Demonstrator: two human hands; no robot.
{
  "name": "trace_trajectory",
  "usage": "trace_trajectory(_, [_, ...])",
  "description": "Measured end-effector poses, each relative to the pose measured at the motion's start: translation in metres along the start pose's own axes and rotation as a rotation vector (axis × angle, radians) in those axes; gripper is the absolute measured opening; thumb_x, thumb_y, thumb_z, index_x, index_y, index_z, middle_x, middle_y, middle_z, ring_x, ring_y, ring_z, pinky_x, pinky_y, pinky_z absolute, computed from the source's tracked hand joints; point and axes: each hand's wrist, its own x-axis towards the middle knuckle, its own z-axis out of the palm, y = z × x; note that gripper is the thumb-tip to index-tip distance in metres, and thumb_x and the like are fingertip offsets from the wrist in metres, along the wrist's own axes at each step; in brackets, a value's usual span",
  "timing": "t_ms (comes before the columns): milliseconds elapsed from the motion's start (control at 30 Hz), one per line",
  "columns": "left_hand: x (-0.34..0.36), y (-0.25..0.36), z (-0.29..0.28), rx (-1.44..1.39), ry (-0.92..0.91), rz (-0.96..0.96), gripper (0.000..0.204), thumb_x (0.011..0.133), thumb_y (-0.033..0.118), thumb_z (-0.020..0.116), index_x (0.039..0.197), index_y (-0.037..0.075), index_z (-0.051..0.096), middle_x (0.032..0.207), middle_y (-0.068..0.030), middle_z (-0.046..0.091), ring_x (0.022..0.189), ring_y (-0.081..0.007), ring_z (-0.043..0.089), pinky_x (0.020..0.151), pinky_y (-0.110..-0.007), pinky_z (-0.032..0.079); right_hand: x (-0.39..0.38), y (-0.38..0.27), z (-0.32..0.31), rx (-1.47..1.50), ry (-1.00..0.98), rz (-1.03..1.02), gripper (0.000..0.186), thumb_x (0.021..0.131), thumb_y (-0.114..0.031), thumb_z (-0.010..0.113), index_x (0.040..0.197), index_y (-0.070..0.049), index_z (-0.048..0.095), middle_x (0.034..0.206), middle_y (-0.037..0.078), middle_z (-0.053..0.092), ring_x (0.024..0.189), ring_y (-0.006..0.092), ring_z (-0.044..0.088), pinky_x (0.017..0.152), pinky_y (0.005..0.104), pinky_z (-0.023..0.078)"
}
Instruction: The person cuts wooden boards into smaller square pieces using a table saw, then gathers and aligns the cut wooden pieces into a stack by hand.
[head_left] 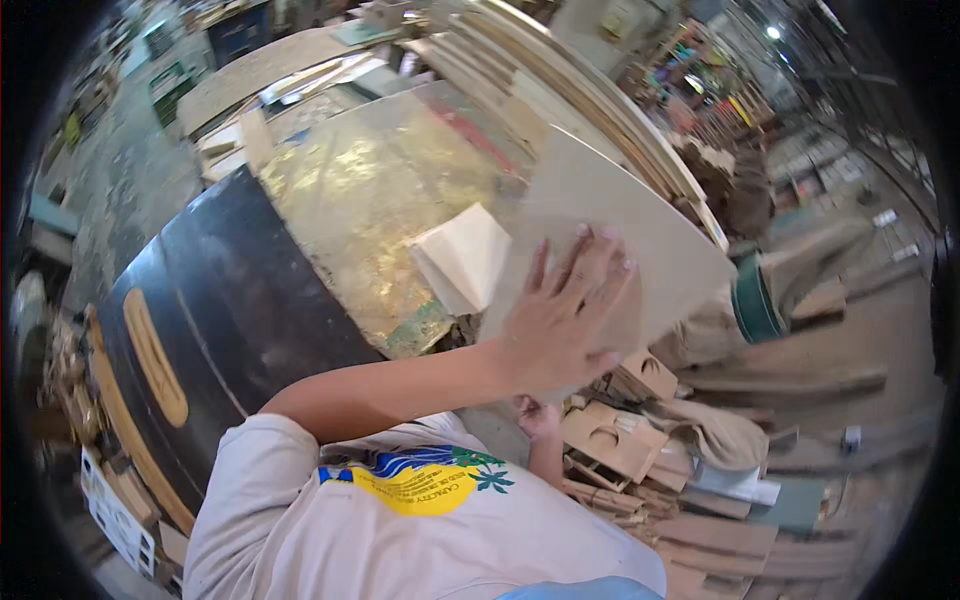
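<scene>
A flat pale board [665,250] stands tilted in front of me. My left hand [575,310] lies on its face with the fingers spread and the thumb out to the side. Below it, close to my body, my right hand [541,420] is partly hidden under the left forearm. Its fingers look curled near the board's lower end, and what they hold is not clear. Just left of the board, a pale angular piece [463,258] that looks like wood rests on a worktop [350,210] smeared with yellow.
At left, a dark curved panel [220,310] carries a pale oblong wooden piece [155,355]. Long planks [590,100] are stacked behind the board. Cut wooden parts [615,440], one with a round hole, pile up at lower right. Beside the board is a green band [757,298] around tan material.
</scene>
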Motion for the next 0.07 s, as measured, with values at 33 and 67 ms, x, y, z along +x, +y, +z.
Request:
trace_trajectory(33, [-0.008, 0.001, -0.008, -0.118, 0.030, -0.038, 0.103, 0.082, 0.049, 0.070, 0.158, 0.005, 0.017, 0.158, -0.0331, 0.015, 0.146, -0.0532, 0.016, 0.115, -0.066, 0.017, -0.002, -0.002, 0.006, 0.087, 0.023, -0.118, 0.034, 0.089, -0.017, 0.071, 0.119, -0.004, 0.063, 0.099, 0.007, 0.070, 0.080, 0.0219, 0.069, 0.049, 0.0204, 0.056])
trace_trajectory(67, [-0.013, 0.002, -0.014, -0.245, 0.059, -0.072, 0.105, 0.086, 0.056, 0.066, 0.157, 0.001, 0.014, 0.157, -0.0334, 0.016, 0.147, -0.0496, 0.017, 0.118, -0.061, 0.017, 0.003, 0.008, 0.012, 0.048, 0.013, -0.072, 0.034, 0.089, -0.017, 0.071, 0.119, -0.004, 0.063, 0.099, 0.007, 0.070, 0.080, 0.0219, 0.069, 0.049, 0.0204, 0.056])
